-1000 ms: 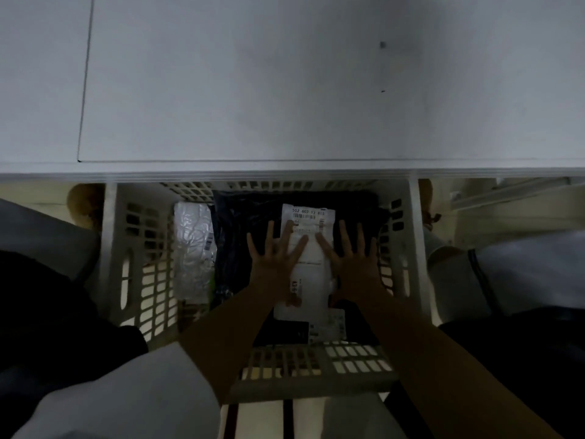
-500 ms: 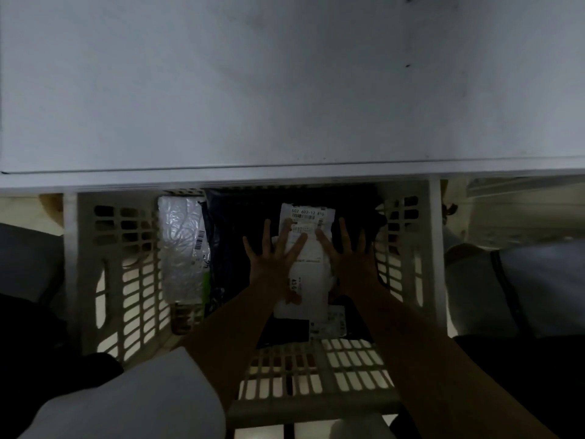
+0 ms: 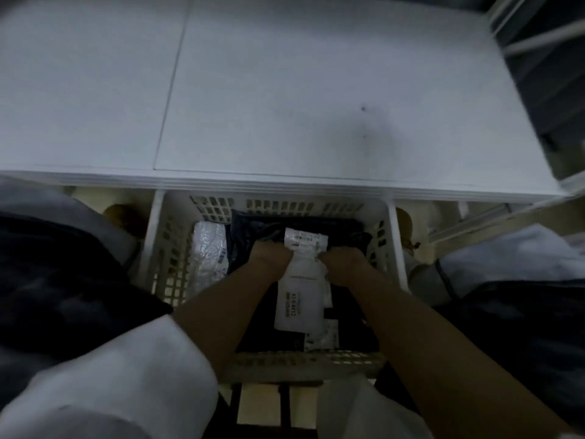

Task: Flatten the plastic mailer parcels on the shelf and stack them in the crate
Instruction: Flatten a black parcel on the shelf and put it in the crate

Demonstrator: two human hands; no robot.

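below, a white slatted crate (image 3: 392, 248) sits on the floor just under the front edge of a white shelf (image 3: 285, 90), whose top fills the upper half of the view. inside the crate a dark plastic mailer parcel (image 3: 253, 229) lies flat and covers most of the bottom, with a long white label (image 3: 300, 299) running down its middle. both hands are down in the crate on this parcel, one at each side of the label's upper part. the left hand (image 3: 270, 256) has its fingers curled under, and the right hand (image 3: 343, 264) likewise; each appears to bunch or grip the parcel beside the label, though motion blur hides the fingertips. the hands are close together, parted only by the label's width. a clear bubble-wrap parcel (image 3: 210, 251) with a small barcode stands against the crate's left wall, just beside the dark one. a white sleeve (image 3: 120, 381) covers the left upper arm. dark and grey bundles lie on either side of the crate.
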